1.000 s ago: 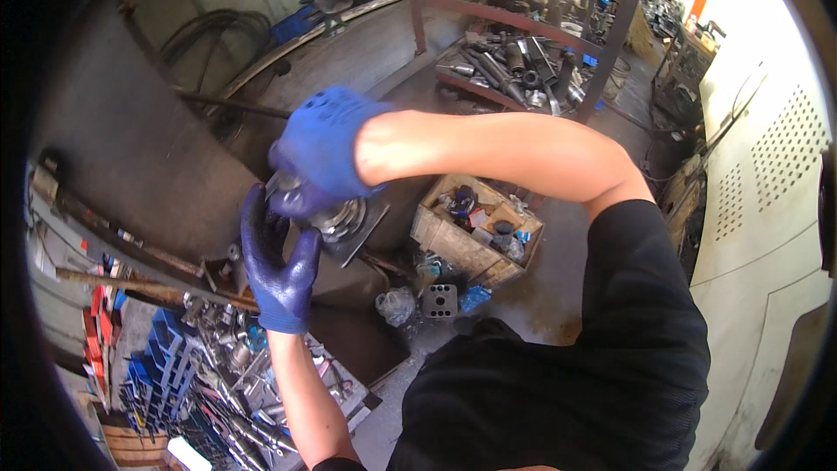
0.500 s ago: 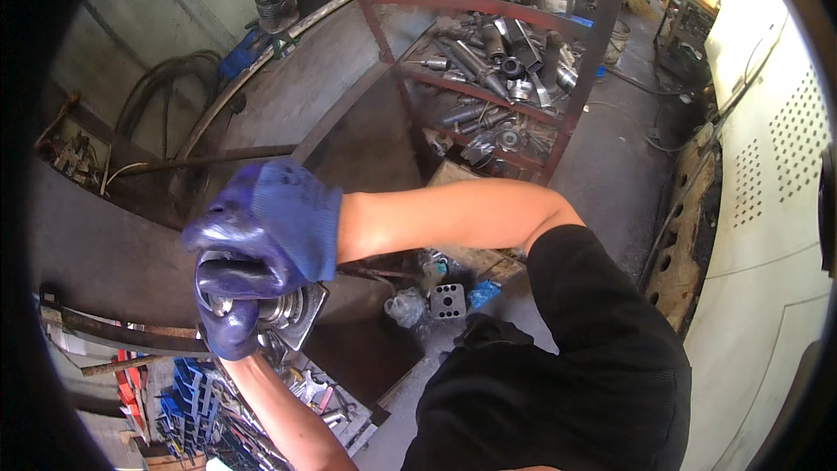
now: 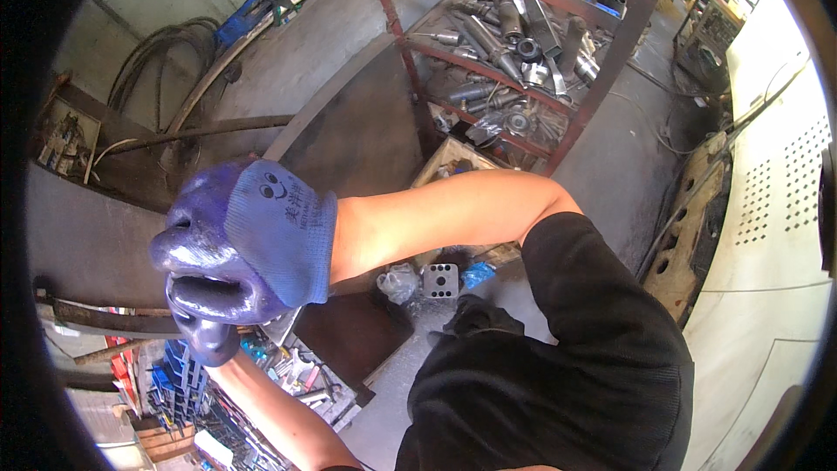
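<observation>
Below the right hand (image 3: 244, 240) and right of the left hand (image 3: 209, 342), a grey plate (image 3: 281, 325) shows only an edge. The right fingers curl, but what either hand grips cannot be told. Likely metal, the plate should be stiff, fairly heavy, perhaps slick; its rim seems the surest hold.

Right of the red rack (image 3: 613, 61), I see floor (image 3: 615, 157) I could pass over, up to the holed beam (image 3: 684, 231); on the rack's near side, the wooden crate (image 3: 440, 160) and right forearm (image 3: 436, 216) block me.
</observation>
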A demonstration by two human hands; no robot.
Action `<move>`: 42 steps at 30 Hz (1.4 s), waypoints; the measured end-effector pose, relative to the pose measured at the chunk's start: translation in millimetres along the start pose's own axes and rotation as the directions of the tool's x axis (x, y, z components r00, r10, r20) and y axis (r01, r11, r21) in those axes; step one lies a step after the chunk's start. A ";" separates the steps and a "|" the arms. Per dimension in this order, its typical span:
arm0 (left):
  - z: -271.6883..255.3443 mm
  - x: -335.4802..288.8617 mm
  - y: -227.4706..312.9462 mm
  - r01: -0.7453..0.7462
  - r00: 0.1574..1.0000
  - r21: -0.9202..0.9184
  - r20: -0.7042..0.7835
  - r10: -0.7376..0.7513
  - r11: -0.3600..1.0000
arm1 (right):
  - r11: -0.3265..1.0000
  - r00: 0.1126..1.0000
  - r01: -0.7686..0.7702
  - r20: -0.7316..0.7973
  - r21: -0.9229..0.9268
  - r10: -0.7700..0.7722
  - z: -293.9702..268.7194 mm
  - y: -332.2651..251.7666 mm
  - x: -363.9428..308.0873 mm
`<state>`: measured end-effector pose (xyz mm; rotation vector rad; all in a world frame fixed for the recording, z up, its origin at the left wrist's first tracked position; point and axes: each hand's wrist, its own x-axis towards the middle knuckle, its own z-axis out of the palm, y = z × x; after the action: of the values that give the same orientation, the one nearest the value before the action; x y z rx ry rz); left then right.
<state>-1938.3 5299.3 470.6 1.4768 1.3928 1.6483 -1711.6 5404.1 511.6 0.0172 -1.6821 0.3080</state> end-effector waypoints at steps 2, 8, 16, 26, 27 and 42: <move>0.9 2.9 -7.3 -0.099 0.988 0.215 -0.092 0.121 0.972 | 1.000 0.999 0.006 0.053 0.007 -0.006 2.4 2.7 3.0; 52.7 -12.8 -3.4 -0.135 0.855 0.522 -0.369 0.365 0.842 | 0.990 0.976 -0.045 0.204 -0.137 0.073 4.9 -7.5 17.4; 32.6 -8.2 -19.8 -0.088 0.904 -0.064 -0.425 0.052 0.994 | 0.961 0.847 -0.044 0.500 -0.273 0.181 6.7 -34.8 44.8; 67.0 -106.9 28.8 -0.231 0.893 0.423 -0.266 0.364 0.876 | 0.782 0.281 0.097 0.771 -0.615 0.571 46.2 -52.7 83.0; 59.6 -121.9 27.9 -0.229 0.899 0.511 -0.214 0.381 0.828 | 0.764 0.306 0.153 0.765 -0.627 0.566 45.6 -54.6 85.3; 13.4 -249.6 -31.3 -0.006 0.963 0.248 -0.260 0.072 0.969 | 0.801 0.255 0.120 0.798 -0.587 0.547 53.6 -40.5 72.4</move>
<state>-1866.1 5095.3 341.6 1.4614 1.7802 1.8055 -1766.1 5365.8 584.6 -0.6329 -3.0190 -0.0547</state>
